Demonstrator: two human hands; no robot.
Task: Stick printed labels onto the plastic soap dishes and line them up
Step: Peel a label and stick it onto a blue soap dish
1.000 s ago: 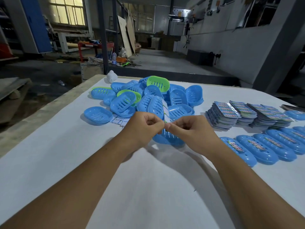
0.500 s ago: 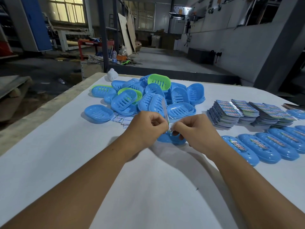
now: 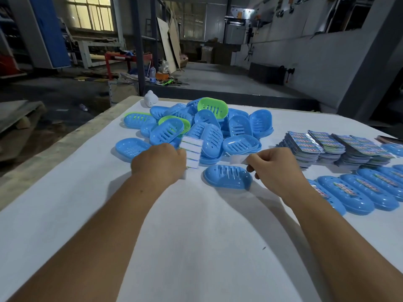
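- Hands [image 3: 160,163] [image 3: 272,168] now well apart, where 0.5 s ago both pinched together over 1 sheet: label peeled free.
- Left hand gripping the white backing sheet [image 3: 192,154], raised just in front of the pile of dishes [image 3: 207,125].
- Right hand curled, pinching a small pale strip [image 3: 239,159], probably the freed label, printed face turned away.
- Bare blue dish [image 3: 227,176] lying upside down on the white table [image 3: 196,247], between the 2 hands, touched by neither.
- Meaning for the task: peel done, sticking not yet done; pressing the strip along that dish's back likely next.
- Row of labelled dishes [image 3: 349,192] lined up at right, side by side, each with 1 colourful label along the top.
- Stacks of printed sheets [image 3: 327,147] behind that row, fanned and leaning.
- No true containers in use; pile dishes hold nothing, several nested or tipped, 2 green [image 3: 212,107] among the blue.
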